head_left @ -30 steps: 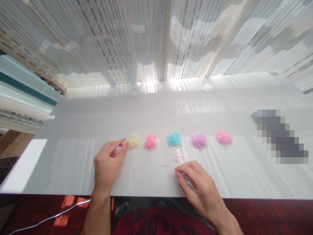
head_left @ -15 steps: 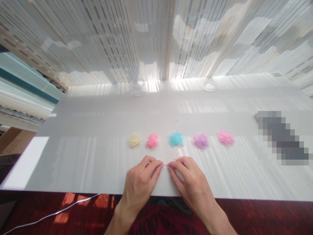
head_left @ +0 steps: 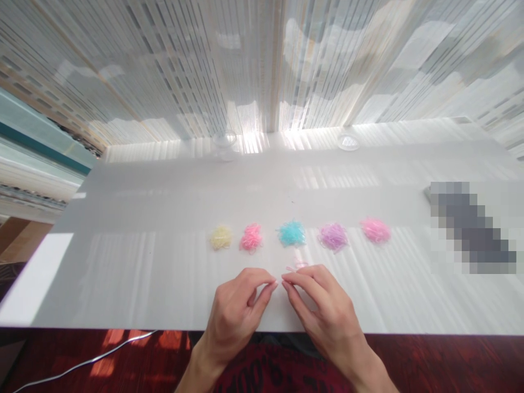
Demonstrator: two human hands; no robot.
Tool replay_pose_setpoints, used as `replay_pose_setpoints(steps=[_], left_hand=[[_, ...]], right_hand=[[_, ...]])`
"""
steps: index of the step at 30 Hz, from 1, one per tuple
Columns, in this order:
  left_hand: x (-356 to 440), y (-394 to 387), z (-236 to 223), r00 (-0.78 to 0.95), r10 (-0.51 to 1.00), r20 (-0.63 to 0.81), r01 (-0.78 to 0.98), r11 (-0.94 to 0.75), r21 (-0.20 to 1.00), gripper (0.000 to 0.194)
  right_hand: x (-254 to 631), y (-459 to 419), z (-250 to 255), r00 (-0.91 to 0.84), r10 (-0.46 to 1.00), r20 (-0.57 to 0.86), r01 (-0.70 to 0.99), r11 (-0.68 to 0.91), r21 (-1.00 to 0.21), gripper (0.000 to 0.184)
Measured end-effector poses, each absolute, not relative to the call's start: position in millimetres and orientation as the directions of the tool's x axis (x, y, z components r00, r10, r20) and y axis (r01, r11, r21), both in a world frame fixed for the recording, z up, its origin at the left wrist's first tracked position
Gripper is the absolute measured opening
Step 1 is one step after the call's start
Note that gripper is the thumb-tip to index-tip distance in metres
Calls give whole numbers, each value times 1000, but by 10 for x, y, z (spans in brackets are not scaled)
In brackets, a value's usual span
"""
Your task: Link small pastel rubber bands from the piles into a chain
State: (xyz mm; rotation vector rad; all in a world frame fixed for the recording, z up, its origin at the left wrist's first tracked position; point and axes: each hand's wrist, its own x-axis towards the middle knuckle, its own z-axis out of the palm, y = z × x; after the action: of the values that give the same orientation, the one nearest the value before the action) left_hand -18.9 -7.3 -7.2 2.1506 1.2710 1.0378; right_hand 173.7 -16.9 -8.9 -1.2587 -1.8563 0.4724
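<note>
My left hand (head_left: 241,303) is closed in a pinch, thumb and forefinger meeting above the white table's near part. Opposite it, my right hand (head_left: 323,300) pinches in the same way, its fingertips a narrow gap from the left ones. A thin pink rubber band is held at the fingertips, mostly hidden by them and hardly visible in the gap. Just beyond my right fingers lies a small cluster of pale pink bands (head_left: 301,263). Farther off, piles of bands form a row: yellow (head_left: 221,237), coral pink (head_left: 251,238), turquoise (head_left: 292,233), purple (head_left: 333,236) and pink (head_left: 375,230).
The white table (head_left: 164,196) runs up to striped curtains (head_left: 262,65). Two clear round items, one a dish (head_left: 348,142), stand at its back edge. A blurred dark object (head_left: 470,229) lies at the right. A white cable (head_left: 90,360) crosses the red floor.
The pink band that showed stretched between my fingertips is now barely visible. Both hands sit slightly lower in view, still pinched. The whole view has shifted a little.
</note>
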Motion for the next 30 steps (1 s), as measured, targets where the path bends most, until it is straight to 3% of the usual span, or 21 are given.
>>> replay_pose_setpoints(steps=[11,20,30], left_hand=[[-204,-5,23,273,877,395,549,-479,684,16],[-486,447,128,79,835,545,829,-359,428,5],[-478,553,94,-24,865,502,821,-270,503,6]], right_hand=[[1826,-120,-33,-127,896,425,531,423,-734,21],[1923,-42,-106,-79,893,443,595,399,-697,15],[1938,-32,-120,-79,899,431,568,396,-721,17]])
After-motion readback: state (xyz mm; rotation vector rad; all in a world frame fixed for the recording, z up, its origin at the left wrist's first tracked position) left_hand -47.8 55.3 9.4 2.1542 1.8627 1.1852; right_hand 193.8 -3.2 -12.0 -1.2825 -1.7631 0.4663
